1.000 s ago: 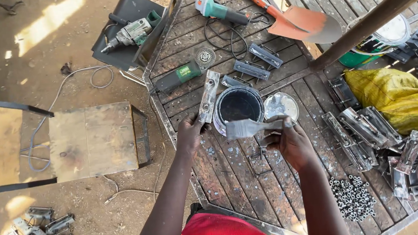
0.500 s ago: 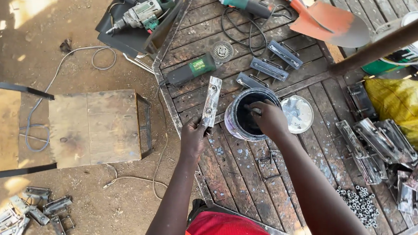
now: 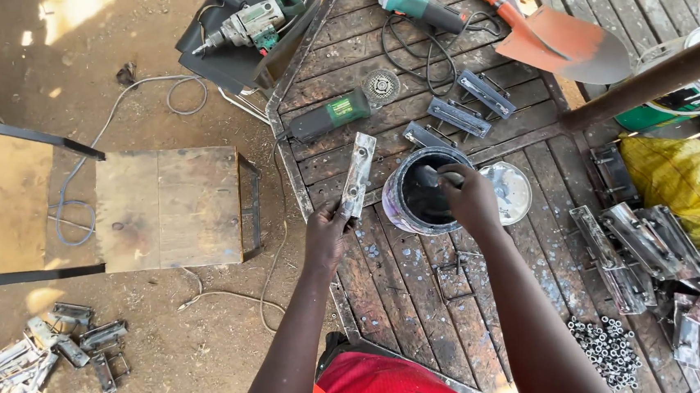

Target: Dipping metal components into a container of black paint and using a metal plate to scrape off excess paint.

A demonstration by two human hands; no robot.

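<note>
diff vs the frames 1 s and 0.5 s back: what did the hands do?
The right hand, which a second ago held a grey metal piece in front of the round paint can, has moved up into the can's dark opening. The left hand lifted the flat silver metal bar clear, still gripping its lower end. The can, its lid and the green drill stayed put.

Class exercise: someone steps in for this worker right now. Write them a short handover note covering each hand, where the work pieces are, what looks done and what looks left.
Left hand: grips the lower end of a flat metal bracket, held over the wooden table.
Right hand: reaches into the open paint can of dark paint; what it holds is hidden.
The can lid lies just right of the can.
Done, as far as can be seen: can opened, one bracket picked up; it still looks bare metal.
Left: that bracket, and similar metal parts piled at the table's right and more on the ground at left.
</note>
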